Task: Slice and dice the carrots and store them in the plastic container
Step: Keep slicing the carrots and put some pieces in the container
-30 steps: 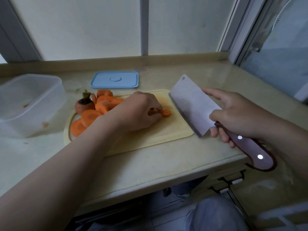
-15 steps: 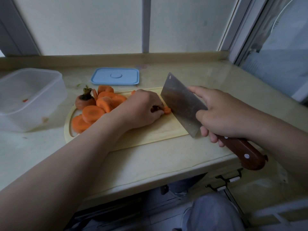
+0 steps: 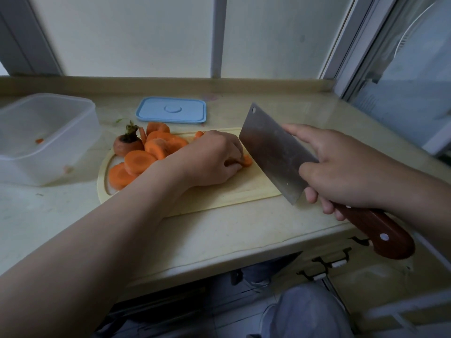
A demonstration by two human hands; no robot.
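On the pale cutting board, my left hand curls over a small carrot piece and pins it down. My right hand grips the brown-handled cleaver, index finger stretched along the blade's back. The blade stands just right of the carrot piece, its edge down at the board. Several round carrot slices and a carrot top with its stem are heaped at the board's left end. The clear plastic container stands at far left, holding only a few orange scraps.
A blue lid lies flat behind the board near the window sill. The counter's front edge runs close below the board, with a metal latch under it at right. A glass pane rises at the far right.
The cleaver swung from lying tilted out to the right to standing upright, then moved left up against the carrot piece. My left hand stayed on the piece.
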